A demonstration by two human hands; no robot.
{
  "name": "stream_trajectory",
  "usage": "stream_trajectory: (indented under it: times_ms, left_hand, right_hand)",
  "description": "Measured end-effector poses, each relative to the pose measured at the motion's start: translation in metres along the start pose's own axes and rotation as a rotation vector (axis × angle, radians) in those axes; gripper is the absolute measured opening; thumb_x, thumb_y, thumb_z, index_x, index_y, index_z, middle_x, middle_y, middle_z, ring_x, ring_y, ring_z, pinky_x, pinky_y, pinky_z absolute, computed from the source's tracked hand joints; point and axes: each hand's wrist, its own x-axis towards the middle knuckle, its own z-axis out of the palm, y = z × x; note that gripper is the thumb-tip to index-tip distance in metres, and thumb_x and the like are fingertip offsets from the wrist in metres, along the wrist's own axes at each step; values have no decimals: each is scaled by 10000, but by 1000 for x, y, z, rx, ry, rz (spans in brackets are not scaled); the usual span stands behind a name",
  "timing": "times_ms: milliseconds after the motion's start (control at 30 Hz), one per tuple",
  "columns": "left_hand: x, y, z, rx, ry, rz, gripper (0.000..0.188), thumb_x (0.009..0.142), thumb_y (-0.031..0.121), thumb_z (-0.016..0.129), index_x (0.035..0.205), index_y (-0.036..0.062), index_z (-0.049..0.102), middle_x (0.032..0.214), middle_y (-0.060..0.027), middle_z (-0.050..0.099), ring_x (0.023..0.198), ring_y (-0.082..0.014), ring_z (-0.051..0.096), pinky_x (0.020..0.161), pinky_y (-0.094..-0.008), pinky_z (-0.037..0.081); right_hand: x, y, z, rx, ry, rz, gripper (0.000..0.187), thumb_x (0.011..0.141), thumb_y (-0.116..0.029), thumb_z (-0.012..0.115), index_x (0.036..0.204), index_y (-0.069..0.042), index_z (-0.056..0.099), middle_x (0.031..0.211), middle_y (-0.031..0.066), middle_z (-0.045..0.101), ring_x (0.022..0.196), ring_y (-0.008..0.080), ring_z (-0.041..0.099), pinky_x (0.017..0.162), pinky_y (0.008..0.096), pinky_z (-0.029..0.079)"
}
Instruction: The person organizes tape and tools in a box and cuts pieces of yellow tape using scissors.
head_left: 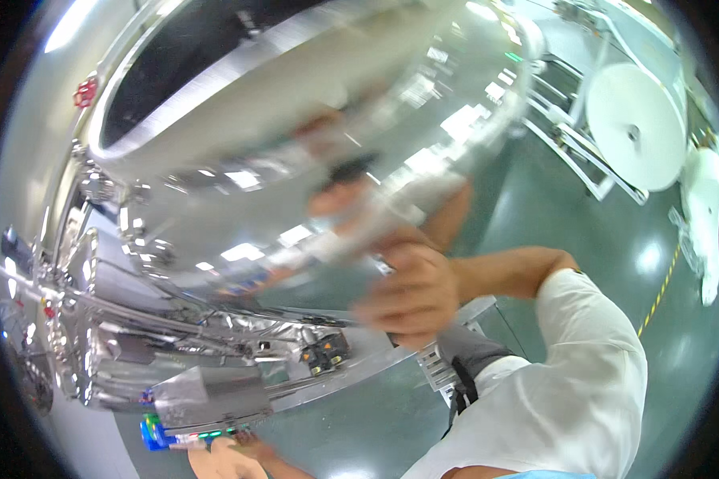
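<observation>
A large, polished metal vessel fills the upper middle of the view, its wide mouth facing up and left. Against its lower right side is my right hand, the fingers curled and blurred; whatever they close on is hidden. The vessel's shiny wall mirrors the hand and arm. Low in the picture, my left hand is near a metal box with green lights along its lower edge. Its fingers are too small and smeared to read. Beside that hand shows a pale tan rounded thing.
Metal pipes and fittings run along the left, with a red valve wheel above. Black parts with orange marks sit under the vessel. A white disc on a white frame stands right, and a yellow-black stripe marks the green floor.
</observation>
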Motion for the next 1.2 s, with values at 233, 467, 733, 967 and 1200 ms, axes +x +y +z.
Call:
stream_trajectory:
  times_ms: [233,467,733,967,1200]
  left_hand:
    - [-79,-150,-90,181,51,238,664,1158,602,400,827,79,639,774,-68,634,738,-221,591,709,-398,523]
    - [-323,-369,-195,513,136,-204,399,1072,362,540,849,56,665,775,-85,660,691,-262,614,670,-425,537]
    - [-491,-557,-230,1601,-280,713,269,999,211,606,831,15,685,742,-106,649,632,-301,593,648,-504,536]
    - [-776,-709,-165,788,-376,-235,241,990,203,559,825,58,658,732,-81,646,641,-257,616,623,-431,541]
    - [-1057,-838,-122,1051,-736,-277,223,980,196,511,818,100,631,722,-57,643,649,-213,640,599,-358,546]
  right_hand:
    - [21,-3,16,63,302,-19,241,775,-174,775,986,-68,723,1228,106,690,1101,363,631,1056,539,510]
    - [-44,-86,-26,387,255,209,182,880,-134,740,1009,-58,637,1105,130,643,1011,362,610,937,515,499]
    - [-443,-260,-316,316,-598,554,336,1060,-332,682,1252,-62,626,1173,165,645,1149,392,653,918,516,569]
    - [-723,-528,-808,58,-683,1579,362,1136,-391,585,1319,-90,671,1268,132,682,1185,344,681,1013,476,552]
    - [-759,-555,-1086,-105,-285,1794,370,1096,-379,655,1290,-67,694,1222,151,698,1069,343,720,939,457,573]
